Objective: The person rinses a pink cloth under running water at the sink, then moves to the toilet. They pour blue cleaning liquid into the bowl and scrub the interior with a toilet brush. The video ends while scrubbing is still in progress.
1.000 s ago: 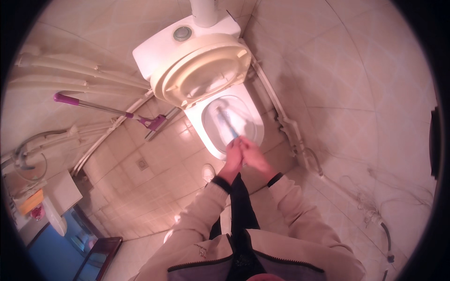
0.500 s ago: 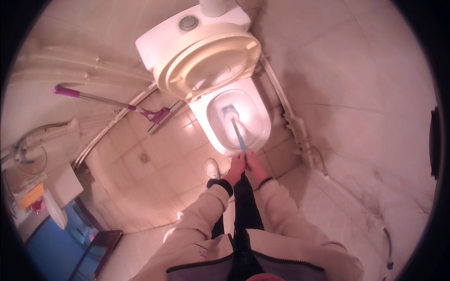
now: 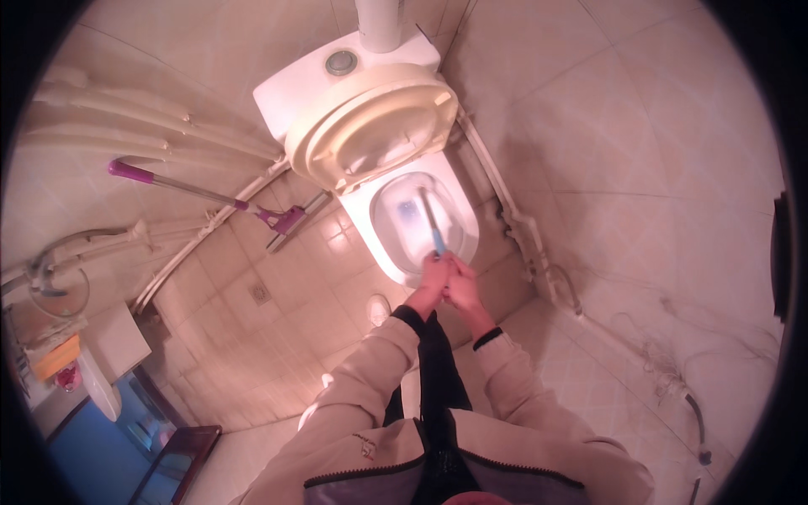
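Observation:
Both my hands are closed round the blue handle of a toilet brush (image 3: 437,241). My left hand (image 3: 433,276) and my right hand (image 3: 460,286) press together over the front rim of a white toilet bowl (image 3: 368,212). From my hands the brush's pale shaft points forward into the bowl. Its head is blurred against the bright inside, so I cannot tell whether it touches the wall or the water. The cream seat and lid (image 3: 380,126) stand raised against the tank (image 3: 286,93).
A purple squeeze mop (image 3: 202,192) leans left of the toilet. Pipes (image 3: 210,220) run along the left wall, others (image 3: 526,220) on the right. A floor drain (image 3: 259,293) sits in the tiles. An orange item (image 3: 57,358) and a blue surface (image 3: 93,438) are at lower left.
My hands have moved forward, from just before the front rim to over it. The brush has shifted with them, and my right hand now closes up beside the left.

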Available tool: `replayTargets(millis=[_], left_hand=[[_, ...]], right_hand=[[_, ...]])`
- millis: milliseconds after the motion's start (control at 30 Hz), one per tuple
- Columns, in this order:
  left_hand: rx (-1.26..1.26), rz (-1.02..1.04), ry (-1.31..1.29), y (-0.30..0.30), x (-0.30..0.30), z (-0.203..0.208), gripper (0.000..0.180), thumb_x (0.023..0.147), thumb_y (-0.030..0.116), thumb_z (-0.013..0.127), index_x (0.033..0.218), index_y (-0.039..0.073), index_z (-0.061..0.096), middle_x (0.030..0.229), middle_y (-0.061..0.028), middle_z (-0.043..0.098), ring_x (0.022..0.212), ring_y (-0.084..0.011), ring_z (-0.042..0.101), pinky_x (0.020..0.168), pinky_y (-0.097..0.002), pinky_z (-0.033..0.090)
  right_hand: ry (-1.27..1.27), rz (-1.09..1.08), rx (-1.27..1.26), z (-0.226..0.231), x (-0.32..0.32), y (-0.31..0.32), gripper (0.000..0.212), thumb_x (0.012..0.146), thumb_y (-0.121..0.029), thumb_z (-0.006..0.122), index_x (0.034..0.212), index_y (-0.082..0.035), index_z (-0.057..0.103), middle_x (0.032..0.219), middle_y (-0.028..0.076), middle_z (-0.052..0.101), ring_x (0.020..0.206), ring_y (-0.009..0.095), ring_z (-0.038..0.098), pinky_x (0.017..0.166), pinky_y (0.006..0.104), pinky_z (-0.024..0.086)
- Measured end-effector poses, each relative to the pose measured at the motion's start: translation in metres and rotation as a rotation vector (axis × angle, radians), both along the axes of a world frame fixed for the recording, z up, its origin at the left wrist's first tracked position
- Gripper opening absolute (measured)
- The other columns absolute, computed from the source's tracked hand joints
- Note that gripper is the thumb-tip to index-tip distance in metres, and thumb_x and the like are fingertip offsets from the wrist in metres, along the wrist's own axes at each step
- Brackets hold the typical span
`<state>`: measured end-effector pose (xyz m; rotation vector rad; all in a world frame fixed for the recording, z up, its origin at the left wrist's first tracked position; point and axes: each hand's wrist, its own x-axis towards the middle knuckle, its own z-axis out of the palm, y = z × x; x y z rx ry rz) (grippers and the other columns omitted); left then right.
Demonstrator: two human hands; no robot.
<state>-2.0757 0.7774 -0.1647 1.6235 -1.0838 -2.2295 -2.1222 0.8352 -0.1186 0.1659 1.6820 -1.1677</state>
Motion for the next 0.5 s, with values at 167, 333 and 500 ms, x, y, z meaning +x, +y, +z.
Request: replayTargets(millis=[167,333,500], left_hand=[[0.126,0.212,0.029,0.001,0.052,0.026,0.024,0.092,0.021,0.056,0.091,-0.002,0.061,0.078,-0.0053,0.060,0.070,-0.0140,0.057,0.061,-0.0287,0.046],[0.060,0.103,0.019,0.025,0.051,0.050,0.025,0.096,0.023,0.053,0.094,-0.001,0.060,0.080,-0.0043,0.060,0.070,-0.0119,0.055,0.061,-0.0276,0.045],[-0.174,-0.230,-0.039,0.000,0.004,0.020,0.031,0.096,0.025,0.051,0.100,-0.004,0.059,0.077,-0.0115,0.063,0.070,-0.0174,0.059,0.063,-0.0297,0.047]], right_hand=[[0.385,0.431,-0.045,0.019,0.033,-0.003,0.034,0.100,-0.021,0.044,0.126,-0.004,0.057,0.086,0.019,0.066,0.064,0.023,0.065,0.059,0.0341,0.051],[0.517,0.280,-0.055,0.024,0.046,0.026,0.036,0.101,-0.021,0.043,0.128,-0.001,0.055,0.098,0.020,0.067,0.078,0.025,0.067,0.069,0.0346,0.052],[0.156,-0.066,-0.134,0.013,0.023,0.023,0.038,0.103,-0.023,0.041,0.137,-0.011,0.052,0.069,0.005,0.059,0.049,0.013,0.052,0.043,0.0273,0.041]])
